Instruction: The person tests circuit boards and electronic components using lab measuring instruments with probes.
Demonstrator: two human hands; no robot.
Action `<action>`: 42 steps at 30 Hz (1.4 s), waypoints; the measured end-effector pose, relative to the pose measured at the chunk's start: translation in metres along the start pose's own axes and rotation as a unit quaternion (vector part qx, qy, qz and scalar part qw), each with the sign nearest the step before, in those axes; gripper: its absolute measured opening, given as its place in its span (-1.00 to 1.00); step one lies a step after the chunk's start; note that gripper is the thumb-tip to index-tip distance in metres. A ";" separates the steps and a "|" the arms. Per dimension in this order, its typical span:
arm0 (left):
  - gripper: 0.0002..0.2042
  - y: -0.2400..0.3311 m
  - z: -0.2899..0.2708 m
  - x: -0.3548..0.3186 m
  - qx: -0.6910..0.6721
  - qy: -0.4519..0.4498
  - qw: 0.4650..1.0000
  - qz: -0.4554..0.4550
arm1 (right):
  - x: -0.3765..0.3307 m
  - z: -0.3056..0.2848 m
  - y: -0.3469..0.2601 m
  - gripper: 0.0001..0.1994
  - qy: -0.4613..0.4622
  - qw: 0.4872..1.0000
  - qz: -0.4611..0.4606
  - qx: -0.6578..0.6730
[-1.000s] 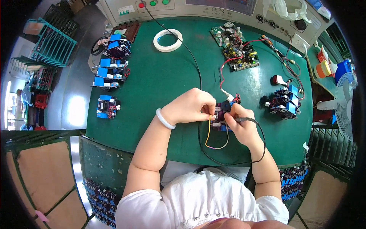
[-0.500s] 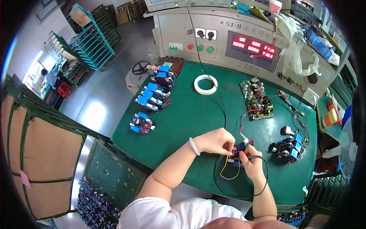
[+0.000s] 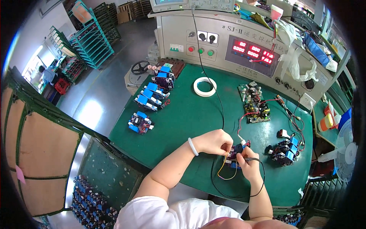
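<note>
My right hand [image 3: 250, 168] is closed round a dark probe [image 3: 249, 159], from which a black cable [image 3: 264, 173] loops down and round to the left. Its fingers meet a small circuit board [image 3: 231, 163] with blue parts, near the table's front edge. Over the left side of this board my left hand [image 3: 217, 143] pinches the upper end of a thin yellow wire [image 3: 220, 170]; the exact tip is hidden by the fingers. A white connector [image 3: 243, 142] on a red wire [image 3: 239, 126] sits at the board's far side.
A larger circuit board [image 3: 254, 105] lies beyond my hands, before a grey test console [image 3: 213, 28] with red displays. Several blue-topped boards [image 3: 150, 95] stand at left, others [image 3: 284, 150] at right. A white tape roll [image 3: 204, 87] lies on the green table [image 3: 183, 114].
The view has shifted slightly. Both hands stay at the small board, with the right hand's fingers moved a little; the wire and probe are still held.
</note>
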State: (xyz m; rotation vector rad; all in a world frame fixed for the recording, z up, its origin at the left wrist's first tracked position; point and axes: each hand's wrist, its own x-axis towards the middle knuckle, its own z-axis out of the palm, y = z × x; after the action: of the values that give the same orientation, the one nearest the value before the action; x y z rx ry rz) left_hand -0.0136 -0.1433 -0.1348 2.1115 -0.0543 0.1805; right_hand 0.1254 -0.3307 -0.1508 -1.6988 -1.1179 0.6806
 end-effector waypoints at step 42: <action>-0.85 -0.033 0.013 0.020 0.148 0.302 0.928 -0.163 | -0.005 -0.035 0.011 -0.72 0.141 0.951 -0.092 -0.259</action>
State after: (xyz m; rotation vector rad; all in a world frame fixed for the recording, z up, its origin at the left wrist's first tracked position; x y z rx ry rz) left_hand 0.0111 -0.1362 -0.1662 2.2338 0.7255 0.6620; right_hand 0.1562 -0.3506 -0.1480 -2.0132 -1.2976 0.0101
